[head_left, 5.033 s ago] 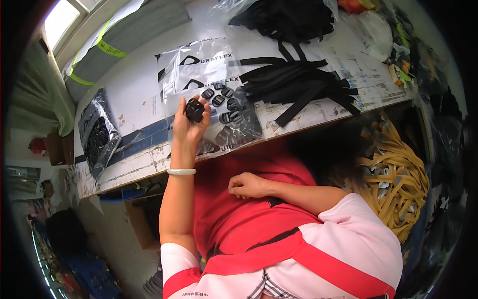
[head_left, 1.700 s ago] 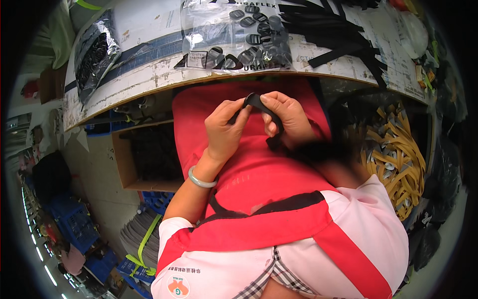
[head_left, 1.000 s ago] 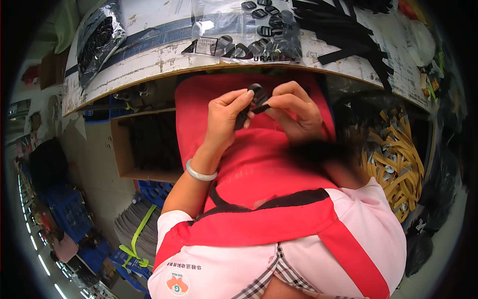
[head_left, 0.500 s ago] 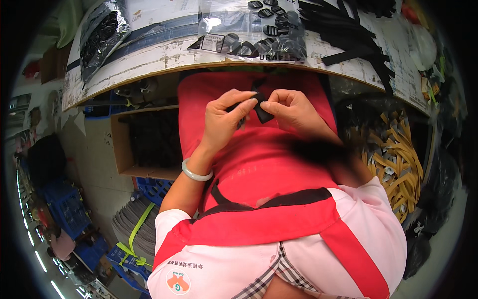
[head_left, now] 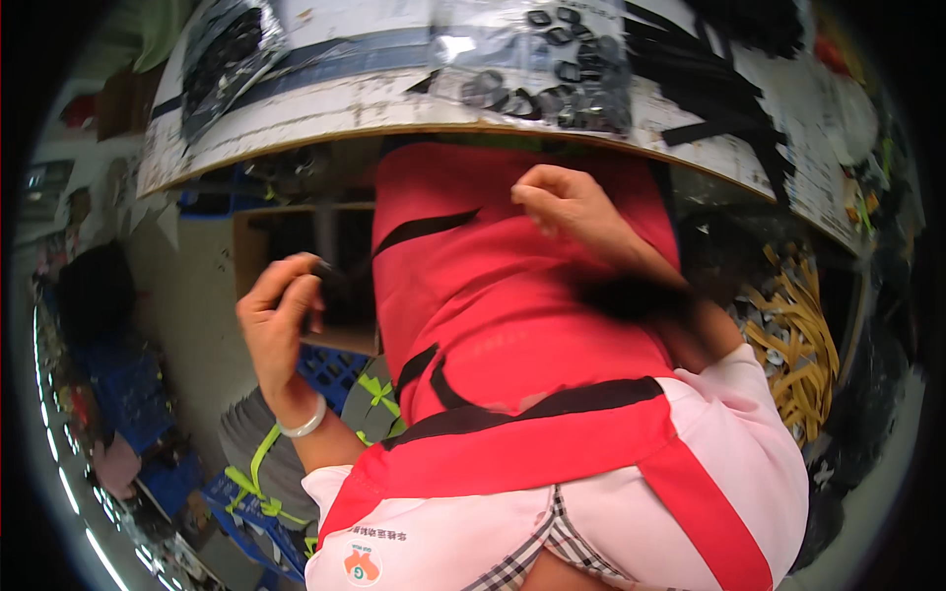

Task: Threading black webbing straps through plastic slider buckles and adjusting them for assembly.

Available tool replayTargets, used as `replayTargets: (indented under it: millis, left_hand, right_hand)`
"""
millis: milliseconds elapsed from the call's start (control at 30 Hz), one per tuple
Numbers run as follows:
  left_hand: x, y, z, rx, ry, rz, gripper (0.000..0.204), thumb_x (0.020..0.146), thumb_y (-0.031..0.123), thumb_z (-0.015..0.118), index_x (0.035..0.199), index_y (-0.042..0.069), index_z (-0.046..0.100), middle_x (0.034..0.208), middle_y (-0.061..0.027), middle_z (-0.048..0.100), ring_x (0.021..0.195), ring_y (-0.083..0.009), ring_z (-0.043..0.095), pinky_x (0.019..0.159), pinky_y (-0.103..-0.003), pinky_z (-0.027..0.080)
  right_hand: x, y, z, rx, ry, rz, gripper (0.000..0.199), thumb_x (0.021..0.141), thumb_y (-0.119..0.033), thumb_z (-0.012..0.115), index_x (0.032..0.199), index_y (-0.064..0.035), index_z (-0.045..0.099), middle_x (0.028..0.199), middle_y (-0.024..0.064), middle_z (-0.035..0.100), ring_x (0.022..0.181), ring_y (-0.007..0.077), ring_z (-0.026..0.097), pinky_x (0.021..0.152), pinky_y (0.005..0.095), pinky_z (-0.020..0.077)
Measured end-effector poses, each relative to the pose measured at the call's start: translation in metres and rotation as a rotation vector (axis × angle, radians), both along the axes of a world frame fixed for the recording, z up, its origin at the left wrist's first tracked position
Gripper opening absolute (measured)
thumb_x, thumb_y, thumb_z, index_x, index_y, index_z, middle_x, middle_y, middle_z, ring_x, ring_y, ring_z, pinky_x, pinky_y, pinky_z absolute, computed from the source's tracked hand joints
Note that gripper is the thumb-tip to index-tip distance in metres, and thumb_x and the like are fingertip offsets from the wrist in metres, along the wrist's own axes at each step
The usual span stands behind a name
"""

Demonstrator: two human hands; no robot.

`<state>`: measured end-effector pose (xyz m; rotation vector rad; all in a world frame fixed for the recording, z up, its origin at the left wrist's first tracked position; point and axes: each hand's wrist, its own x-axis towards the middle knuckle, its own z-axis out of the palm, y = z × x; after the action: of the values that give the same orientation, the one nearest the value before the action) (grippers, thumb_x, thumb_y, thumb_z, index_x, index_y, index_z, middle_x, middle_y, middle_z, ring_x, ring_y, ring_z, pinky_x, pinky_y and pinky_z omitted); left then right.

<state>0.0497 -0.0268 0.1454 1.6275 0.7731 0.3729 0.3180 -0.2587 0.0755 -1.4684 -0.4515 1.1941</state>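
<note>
My left hand (head_left: 281,313), a pale bangle on its wrist, is out to the left of my lap, above a wooden box. Its thumb and fingers are closed, and a small dark thing (head_left: 322,268) shows at the fingertips, too blurred to name. My right hand (head_left: 572,205) hangs over the far part of the red apron (head_left: 512,266) with its fingers curled together. Whether anything is in them is hidden. A black strap (head_left: 424,229) lies aslant across the apron between my hands. Another black strip (head_left: 414,366) shows at the apron's left edge.
Ahead stands a worn white table (head_left: 374,108) holding a clear bag of black buckles (head_left: 552,84), black straps (head_left: 705,89) and a dark plastic bag (head_left: 232,64). The open wooden box (head_left: 350,338) is at left, near blue crates. Yellow straps (head_left: 788,335) are heaped at right.
My hands have parted from the black strap piece they both held. The left swung left and towards me; the right stayed over the lap, fingers curled. A strap now shows on the apron.
</note>
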Motion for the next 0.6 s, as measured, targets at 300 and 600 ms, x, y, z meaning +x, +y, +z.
replayTargets:
  millis: [300, 600]
  left_hand:
    - [0.022, -0.042, -0.024, -0.22, -0.047, -0.034, 0.043, 0.083, 0.001, 0.063, 0.125, 0.006, 0.061, 0.071, -0.0008, 0.062, 0.052, -0.0034, 0.05, 0.049, -0.018, 0.041]
    - [0.097, -0.092, -0.065, -0.709, -0.235, -0.244, 0.046, 0.09, -0.001, 0.056, 0.135, 0.0, 0.049, 0.122, -0.0131, 0.063, 0.071, -0.0119, 0.066, 0.048, -0.02, 0.051]
  right_hand:
    - [-0.041, 0.021, 0.009, 0.024, -0.024, 0.32, 0.019, 0.095, -0.018, 0.058, 0.098, -0.0004, 0.062, 0.071, -0.0015, 0.056, 0.059, 0.0049, 0.05, 0.053, 0.0214, 0.0429]
    - [-0.024, -0.007, 0.01, -0.053, 0.006, 0.138, 0.016, 0.092, -0.016, 0.061, 0.095, -0.0005, 0.064, 0.071, 0.0001, 0.061, 0.056, 0.0051, 0.051, 0.049, 0.0213, 0.0409]
